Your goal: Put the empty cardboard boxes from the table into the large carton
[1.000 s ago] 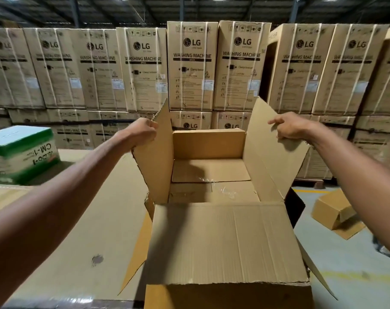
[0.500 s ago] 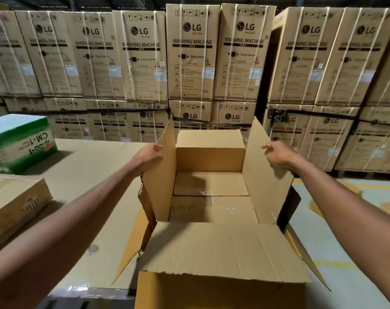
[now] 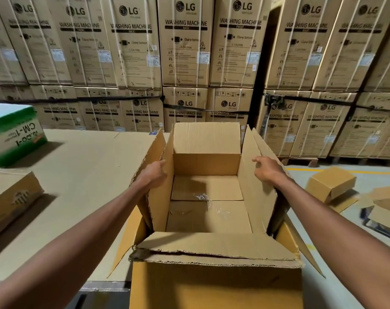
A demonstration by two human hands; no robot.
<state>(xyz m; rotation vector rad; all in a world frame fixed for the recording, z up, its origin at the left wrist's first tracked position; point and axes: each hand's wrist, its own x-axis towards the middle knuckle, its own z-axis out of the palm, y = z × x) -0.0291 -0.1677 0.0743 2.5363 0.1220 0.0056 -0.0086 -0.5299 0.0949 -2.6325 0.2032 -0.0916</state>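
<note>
Large brown corrugated carton [image 3: 212, 284] stands open at the table's near edge, four flaps raised, interior bare but for tape on the bottom seam. Green-and-white printed cardboard box [image 3: 14, 134] sits closed on table, far left. Plain brown cardboard box [image 3: 10, 199] lies tilted, nearer left.

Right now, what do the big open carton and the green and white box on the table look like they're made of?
The large carton: plain brown corrugated cardboard, matte; the torn flap edges show the fluting, and clear glossy tape shines on its floor. The green and white box: apparently printed cardboard, smoother, with a slight sheen; whether it is corrugated cannot be told.
</note>
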